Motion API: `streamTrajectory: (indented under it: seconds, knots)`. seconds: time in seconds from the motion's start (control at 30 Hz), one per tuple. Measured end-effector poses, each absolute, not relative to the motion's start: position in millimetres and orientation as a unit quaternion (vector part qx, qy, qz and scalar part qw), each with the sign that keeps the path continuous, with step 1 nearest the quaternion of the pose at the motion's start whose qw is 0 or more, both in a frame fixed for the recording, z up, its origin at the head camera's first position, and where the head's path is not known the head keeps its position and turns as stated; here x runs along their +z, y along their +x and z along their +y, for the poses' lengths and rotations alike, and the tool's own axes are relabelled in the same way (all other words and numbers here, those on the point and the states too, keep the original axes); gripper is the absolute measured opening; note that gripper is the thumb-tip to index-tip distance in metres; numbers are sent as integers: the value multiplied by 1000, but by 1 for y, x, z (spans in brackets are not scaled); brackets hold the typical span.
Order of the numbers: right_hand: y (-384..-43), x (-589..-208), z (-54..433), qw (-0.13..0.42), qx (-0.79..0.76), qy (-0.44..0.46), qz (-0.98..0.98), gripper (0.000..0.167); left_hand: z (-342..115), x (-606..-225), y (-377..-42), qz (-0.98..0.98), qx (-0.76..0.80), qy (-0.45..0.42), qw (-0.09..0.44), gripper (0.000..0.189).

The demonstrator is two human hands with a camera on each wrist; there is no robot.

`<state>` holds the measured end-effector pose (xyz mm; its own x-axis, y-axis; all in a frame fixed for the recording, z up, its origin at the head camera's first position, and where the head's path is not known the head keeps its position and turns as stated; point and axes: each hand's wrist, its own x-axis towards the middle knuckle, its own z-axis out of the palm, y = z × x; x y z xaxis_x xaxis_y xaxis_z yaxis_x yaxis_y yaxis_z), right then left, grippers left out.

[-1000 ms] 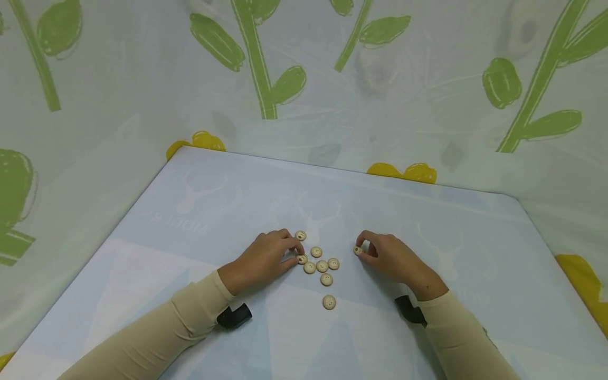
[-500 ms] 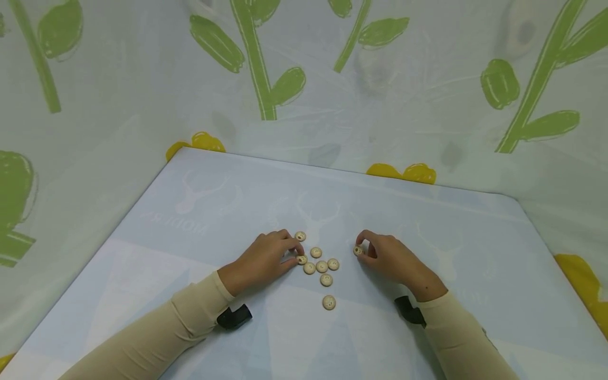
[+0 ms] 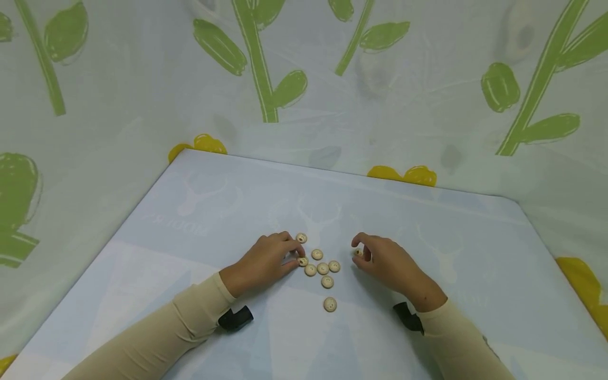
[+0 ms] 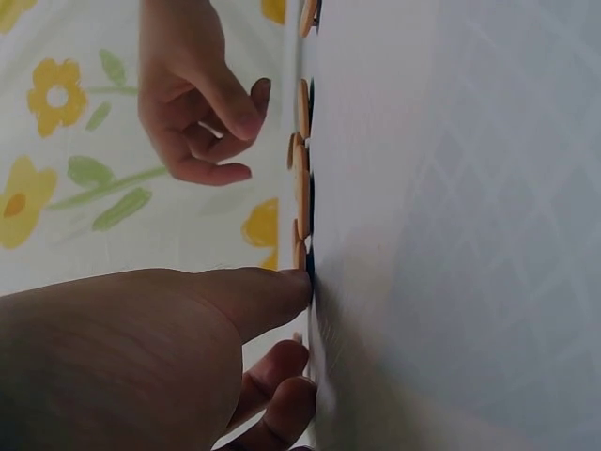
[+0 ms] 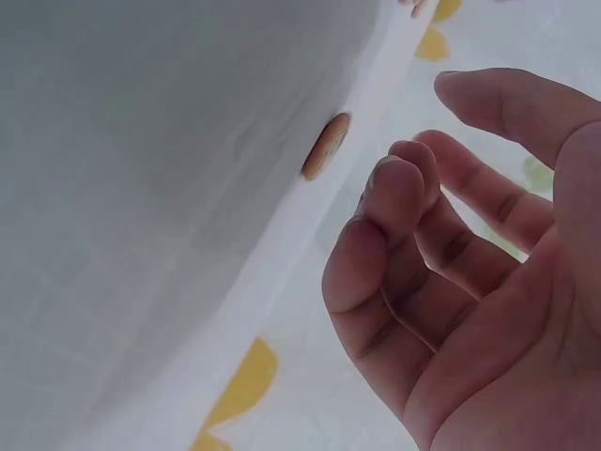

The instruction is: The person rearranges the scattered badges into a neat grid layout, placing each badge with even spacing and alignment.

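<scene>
On the table point(image 3: 256, 338) lie several round, light wooden buttons with holes. My left hand point(image 3: 266, 262) pinches one button point(image 3: 303, 262) between thumb and index finger, flat on the tabletop. In the left wrist view the thumb point(image 4: 272, 296) presses at the button's edge, and the index fingertip is hidden behind it. My right hand point(image 3: 389, 264) hovers over a separate button point(image 3: 358, 253), thumb and index finger apart. The right wrist view shows this button point(image 5: 327, 147) lying on the surface, away from the loosely curled fingers point(image 5: 392, 199).
Between the hands lies a loose cluster of buttons point(image 3: 323, 268). One button point(image 3: 301, 238) sits farther back, another point(image 3: 330, 304) nearer the front. Behind the table hangs a pale curtain point(image 3: 323, 121) with green leaf prints. Black devices point(image 3: 236, 319) are strapped at both wrists.
My right hand has let go of its button, its thumb and index finger spreading apart and lifting off. The left hand has kept its pinch in place.
</scene>
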<state>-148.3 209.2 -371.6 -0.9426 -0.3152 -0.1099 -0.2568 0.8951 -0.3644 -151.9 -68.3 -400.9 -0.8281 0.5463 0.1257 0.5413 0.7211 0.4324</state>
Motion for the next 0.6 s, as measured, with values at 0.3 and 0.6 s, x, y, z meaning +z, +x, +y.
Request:
streamTrajectory:
  seconds: [0.3,0.6]
  knots:
    - [-135,-369,196,64,-149,-190,968,24,-67,-403,-152,927,232,296,2,14]
    - [-129,-375,187,81,-128,-241,959,35,-67,-401,-151,929,227,292,-2,15]
